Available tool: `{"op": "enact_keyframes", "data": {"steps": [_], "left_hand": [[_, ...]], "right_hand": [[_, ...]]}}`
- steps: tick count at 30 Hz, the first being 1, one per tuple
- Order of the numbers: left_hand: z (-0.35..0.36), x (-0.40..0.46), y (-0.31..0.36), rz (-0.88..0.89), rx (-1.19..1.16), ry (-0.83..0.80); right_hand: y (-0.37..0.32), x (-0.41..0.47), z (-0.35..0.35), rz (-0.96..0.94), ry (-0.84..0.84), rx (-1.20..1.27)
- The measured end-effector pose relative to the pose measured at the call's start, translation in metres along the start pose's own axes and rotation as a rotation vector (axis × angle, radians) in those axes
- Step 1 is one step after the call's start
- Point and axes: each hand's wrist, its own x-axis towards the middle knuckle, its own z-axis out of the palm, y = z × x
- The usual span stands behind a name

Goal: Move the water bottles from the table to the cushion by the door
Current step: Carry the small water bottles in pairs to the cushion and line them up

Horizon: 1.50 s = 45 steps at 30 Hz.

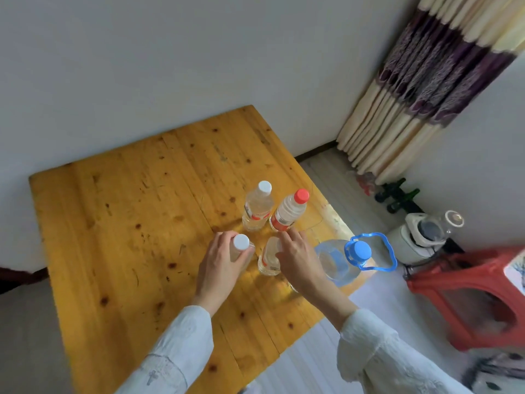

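Observation:
Several water bottles stand on the yellow wooden table (127,223). My left hand (220,263) grips a white-capped bottle (241,243) near its neck. My right hand (298,257) curls over the top of another small bottle (268,260), hiding its cap. Behind them stand a white-capped bottle (258,207) and a red-capped bottle (288,211). A large clear jug with a blue cap and blue handle (345,261) sits at the table's right edge, just right of my right hand. No cushion or door is in view.
A red plastic stool (466,294) stands on the floor at the right. Behind it are a white appliance (417,237) and dark green glass bottles (397,194). A striped curtain (420,89) hangs in the corner. The white wall runs along the table's far side.

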Motion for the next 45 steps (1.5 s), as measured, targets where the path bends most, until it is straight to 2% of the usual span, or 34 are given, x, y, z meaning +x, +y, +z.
{"op": "enact_keyframes", "data": {"steps": [8, 17, 27, 32, 39, 45], "left_hand": [[-0.008, -0.028, -0.008, -0.021, 0.004, -0.061], [-0.004, -0.101, 0.036, 0.119, -0.060, -0.247], [0.086, -0.262, 0.157, 0.355, -0.204, -0.545], [0.154, -0.357, 0.227, 0.475, -0.311, -0.817], [0.256, -0.491, 0.337, 0.788, -0.343, -1.239], [0.346, -0.626, 0.426, 0.982, -0.370, -1.513]], "right_hand": [[-0.008, -0.039, 0.002, -0.099, -0.008, 0.040], [0.023, -0.160, -0.025, -0.050, 0.041, 0.218], [0.102, -0.412, -0.046, 0.378, 0.326, 0.314], [0.147, -0.545, -0.059, 0.615, 0.520, 0.298], [0.198, -0.730, -0.068, 1.041, 0.805, 0.279], [0.242, -0.877, -0.073, 1.394, 1.016, 0.236]]}}
